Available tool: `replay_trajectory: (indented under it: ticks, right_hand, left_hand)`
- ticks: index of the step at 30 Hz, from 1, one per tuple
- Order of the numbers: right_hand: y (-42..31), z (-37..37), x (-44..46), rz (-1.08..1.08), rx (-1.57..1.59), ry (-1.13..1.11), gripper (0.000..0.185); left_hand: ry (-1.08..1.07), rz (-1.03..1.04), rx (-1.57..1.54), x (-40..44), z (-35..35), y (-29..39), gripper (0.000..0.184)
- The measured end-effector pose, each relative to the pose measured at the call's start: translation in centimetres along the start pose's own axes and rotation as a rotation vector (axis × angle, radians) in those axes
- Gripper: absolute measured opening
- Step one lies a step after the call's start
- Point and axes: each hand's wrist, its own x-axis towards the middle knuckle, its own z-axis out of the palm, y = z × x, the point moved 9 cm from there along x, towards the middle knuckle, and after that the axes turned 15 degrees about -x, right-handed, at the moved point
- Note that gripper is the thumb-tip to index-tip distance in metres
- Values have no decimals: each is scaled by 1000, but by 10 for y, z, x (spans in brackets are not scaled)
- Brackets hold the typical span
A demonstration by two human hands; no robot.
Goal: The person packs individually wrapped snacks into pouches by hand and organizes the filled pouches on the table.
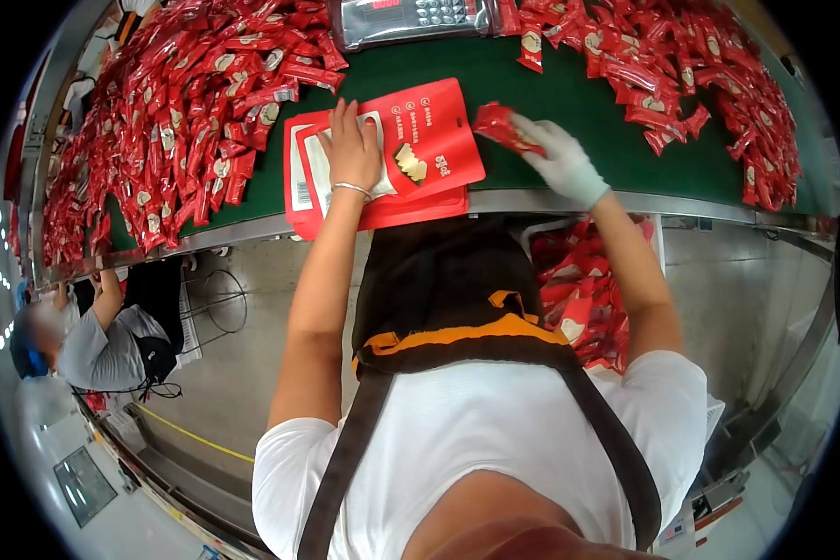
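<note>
My bare left hand lies flat with fingers apart on a red printed pouch, a bracelet on its wrist. Under it more red pouches are stacked at the table's front edge, some showing a barcode and white panel. In a white glove, my right hand is closed on a small red snack packet, just right of the pouch and above the green surface. The fingertips of that hand are partly hidden behind the packet.
Heaps of small red packets cover the table's left side, with another heap at right. A digital scale stands at the back. Below the table edge, a container holds filled red pouches. Another person works at left.
</note>
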Motion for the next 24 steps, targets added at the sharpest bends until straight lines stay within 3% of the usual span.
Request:
replay_trajectory:
  ticks: [4,5,6,7,8,11,13,15,17,18,19,20,21,22,24]
  right_hand:
    - [-33,37,42,-352,-42,67,46]
    - [-47,41,57,-426,-133,90,35]
    - [-50,64,76,-486,-147,-64,26]
    - [-33,102,94,-192,54,-368,22]
    - [-29,140,98,-183,504,-421,29]
    - [-49,137,106,-229,542,-456,30]
    - [-73,137,102,-286,593,-520,30]
    - [-87,134,100,-339,633,-597,31]
    - [-39,96,117,-304,89,-463,32]
    - [11,69,122,80,119,-540,31]
    - [54,37,141,-144,-202,45,30]
    - [93,-11,136,375,-113,228,38]
    - [113,-23,134,505,-453,308,53]
    - [130,-11,134,555,-549,227,62]
    - [184,16,150,514,-384,277,59]
  left_hand:
    - [-2,18,35,-4,-2,8,54]
    - [8,58,112,-5,-2,15,56]
    - [16,105,184,-6,-1,24,58]
    - [18,161,244,-7,-1,32,62]
    - [23,200,263,-8,-2,39,63]
    - [9,271,328,-10,-3,50,64]
    - [-50,175,79,-6,-2,34,66]
    - [-111,142,84,-2,3,28,66]
    - [-178,114,95,-1,10,24,66]
    - [-166,120,88,3,10,23,66]
    - [-201,113,125,5,14,20,65]
    - [-245,100,165,2,19,16,64]
    - [-237,104,159,1,18,19,63]
    - [-243,108,161,-1,19,19,63]
    - [-229,103,166,0,16,17,62]
